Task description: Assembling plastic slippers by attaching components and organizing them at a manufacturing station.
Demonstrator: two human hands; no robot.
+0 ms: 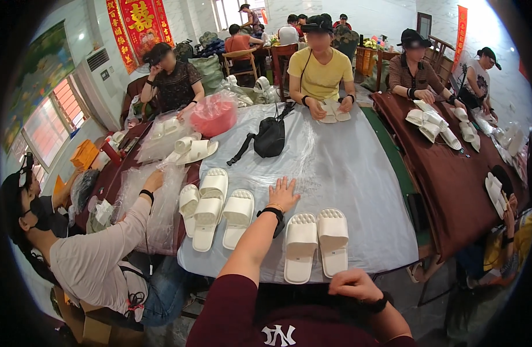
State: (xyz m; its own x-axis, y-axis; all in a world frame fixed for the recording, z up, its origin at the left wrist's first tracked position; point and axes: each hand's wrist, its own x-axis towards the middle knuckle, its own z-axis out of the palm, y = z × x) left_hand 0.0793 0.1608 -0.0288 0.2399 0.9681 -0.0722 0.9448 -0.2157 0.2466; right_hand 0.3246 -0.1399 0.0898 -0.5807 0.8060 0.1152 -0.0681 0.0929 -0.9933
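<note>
My left hand [283, 195] lies with its fingers spread on the pale plastic-covered table [358, 179], beyond a pair of cream slippers. Directly in front of me, the left slipper [301, 248] and the right slipper [333, 243] of that pair sit side by side, toes away from me. Just off their heel ends, by the table's near edge, my right hand [355, 285] is curled closed, and I see nothing in it. Left of my forearm are more cream slippers [238, 217], some overlapping.
A black bag [270, 137] lies farther up the table. Clear plastic bags [156, 191] and a pink bundle [214, 113] are to the left. Opposite, a person in yellow [321, 75] handles slippers. A brown-covered table [451, 179] with slippers stands right; another person sits close left.
</note>
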